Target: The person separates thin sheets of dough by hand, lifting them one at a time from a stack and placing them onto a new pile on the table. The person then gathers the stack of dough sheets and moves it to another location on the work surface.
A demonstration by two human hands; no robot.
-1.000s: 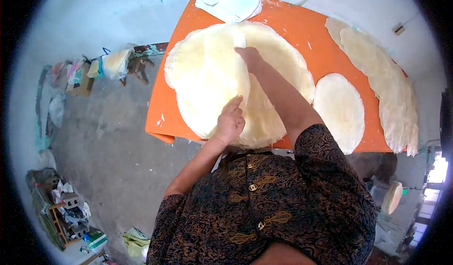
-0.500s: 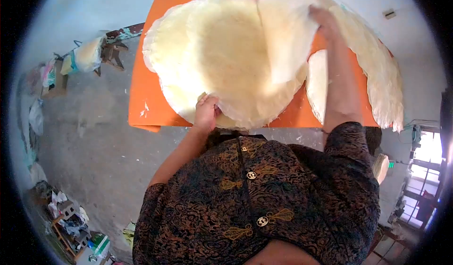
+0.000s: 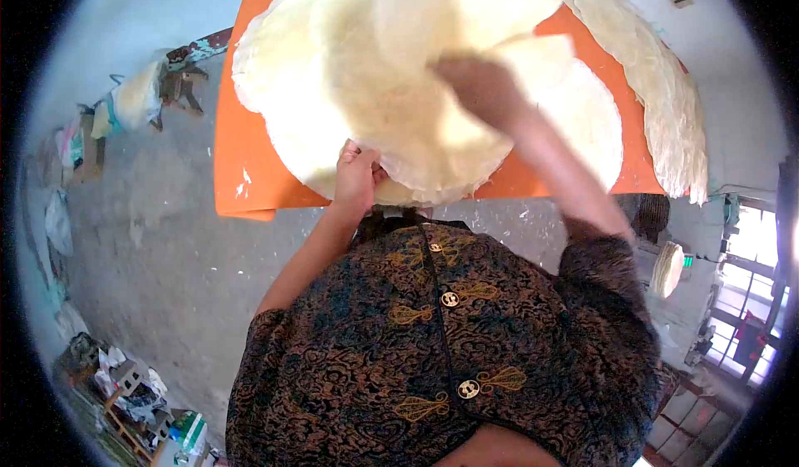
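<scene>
A broad pile of thin, pale-yellow round pancakes [image 3: 358, 76] covers much of an orange tabletop [image 3: 237, 146]. My left hand [image 3: 356, 176] is at the near edge of the pile, its fingers closed on the rim of a pancake. Over the right part of the pile is my right hand [image 3: 483, 92], blurred by motion, so its fingers cannot be made out. Just beyond its wrist, a pale pancake flap [image 3: 541, 51] shows a raised edge. To the right of my forearm, another round pancake [image 3: 595, 126] lies flat on the orange surface.
A long draped heap of thin pancakes [image 3: 657, 92] hangs along the table's right edge. Below on the right is a round pale stack [image 3: 667, 269]. A wooden stool [image 3: 181, 88] stands on the concrete floor [image 3: 158, 209] at left, with clutter [image 3: 125, 392] at lower left.
My right hand has swept left and nearer, from the far right of the pile to over it. More of the round pancake at right now shows. My left hand stays at the near rim.
</scene>
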